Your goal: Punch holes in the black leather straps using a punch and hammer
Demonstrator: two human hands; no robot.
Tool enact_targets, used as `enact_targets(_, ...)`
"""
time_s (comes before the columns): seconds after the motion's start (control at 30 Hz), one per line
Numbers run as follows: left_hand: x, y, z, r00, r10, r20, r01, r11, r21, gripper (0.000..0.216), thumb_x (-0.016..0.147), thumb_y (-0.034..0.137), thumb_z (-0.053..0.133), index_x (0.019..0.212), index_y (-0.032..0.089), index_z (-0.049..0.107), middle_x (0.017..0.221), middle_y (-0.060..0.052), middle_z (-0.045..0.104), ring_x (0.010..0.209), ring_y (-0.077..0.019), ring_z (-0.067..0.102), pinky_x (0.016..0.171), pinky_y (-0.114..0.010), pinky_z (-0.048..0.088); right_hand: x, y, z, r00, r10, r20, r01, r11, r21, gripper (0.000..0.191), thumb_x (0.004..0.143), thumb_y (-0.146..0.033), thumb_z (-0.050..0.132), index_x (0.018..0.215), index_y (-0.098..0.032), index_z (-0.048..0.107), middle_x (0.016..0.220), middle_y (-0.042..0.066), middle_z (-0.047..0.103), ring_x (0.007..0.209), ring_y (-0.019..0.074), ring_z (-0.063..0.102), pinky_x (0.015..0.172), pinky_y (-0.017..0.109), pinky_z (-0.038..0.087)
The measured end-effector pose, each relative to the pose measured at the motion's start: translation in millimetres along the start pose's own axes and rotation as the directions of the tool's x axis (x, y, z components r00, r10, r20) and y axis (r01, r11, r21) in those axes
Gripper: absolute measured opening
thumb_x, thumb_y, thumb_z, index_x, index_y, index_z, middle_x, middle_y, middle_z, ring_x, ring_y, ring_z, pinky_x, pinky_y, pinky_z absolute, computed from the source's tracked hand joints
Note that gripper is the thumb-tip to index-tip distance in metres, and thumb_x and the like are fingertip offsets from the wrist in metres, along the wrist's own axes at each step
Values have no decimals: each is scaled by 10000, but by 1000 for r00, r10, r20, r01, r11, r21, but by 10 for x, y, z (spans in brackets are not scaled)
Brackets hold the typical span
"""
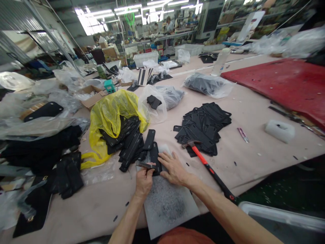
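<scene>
A dark strip-shaped piece (154, 154) lies at the upper end of a speckled grey-white board (165, 200). My left hand (144, 181) is closed in a pinch on a slim metal tool (144, 165), held low over the strip's near end; its exact kind is unclear. My right hand (174, 167) is flat with fingers apart, its fingertips at the strip's right edge. Another black strip (149, 139) lies just beyond. To the right rests a hammer (203, 157) with a red and black handle, its head on a pile of flat black pieces (203, 123).
Black strips spill from a yellow plastic bag (104, 118) on the left. Behind are clear bags of dark pieces (203, 84). Small pink-handled snips (243, 135), a bubble-wrap roll (279, 130) and a red board (281, 84) lie right. A grey bin (281, 217) stands near right.
</scene>
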State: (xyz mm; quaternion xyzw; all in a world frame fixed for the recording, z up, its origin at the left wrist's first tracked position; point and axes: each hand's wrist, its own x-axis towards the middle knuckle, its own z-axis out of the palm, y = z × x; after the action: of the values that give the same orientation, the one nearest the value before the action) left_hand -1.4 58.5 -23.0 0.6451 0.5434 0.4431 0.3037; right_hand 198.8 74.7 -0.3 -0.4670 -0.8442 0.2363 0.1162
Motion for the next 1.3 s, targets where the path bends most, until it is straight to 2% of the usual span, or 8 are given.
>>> enact_targets(0.27,90,-3,21,999,8,51,-7,1000,-9,228,866,241,536,975,180,727,974,-64,751,955,-222,699,875,-360,578,63,36,-31,1000,13,-10,-13,999,35,651,826,-268,540,1458,-215,396,1560,73,311,1453,323,153,1137,632,77)
enact_targets(0.43,85,-32,23,997,-20,76,21,1000,-6,220,874,261,544,978,190,724,985,-61,750,967,-225,694,888,-385,573,43,50,6,999,13,-36,-11,998,63,643,831,-266,536,1457,-212,398,1554,79,323,1447,323,169,1132,631,87)
enact_targets(0.83,87,-38,46,996,0,85,-5,998,58,215,878,249,552,1001,195,720,1009,-60,749,972,-229,697,900,-410,571,29,90,8,997,4,-73,3,995,95,657,835,-282,569,1462,-211,387,1545,76,342,1451,301,164,1145,584,114)
enact_targets(0.97,87,-27,55,995,48,89,-58,991,119,217,887,232,534,995,180,715,989,-64,751,955,-225,701,895,-386,575,20,105,5,997,2,-73,5,995,101,650,832,-276,567,1455,-206,395,1542,84,343,1452,299,158,1144,579,121)
enact_targets(1.2,63,-55,167,970,186,154,-223,935,276,241,880,149,482,1024,179,673,1010,-77,742,966,-224,702,860,-350,579,37,87,-12,998,-11,-58,17,994,107,631,840,-259,554,1449,-205,398,1539,92,342,1449,306,161,1139,576,136)
enact_targets(1.3,44,-84,204,968,211,134,-242,925,293,249,888,141,466,1037,177,662,1008,-76,742,967,-218,704,861,-343,577,-83,139,-82,993,32,-110,-26,998,61,571,858,-256,538,1416,-203,431,1527,100,350,1427,306,213,1139,550,169)
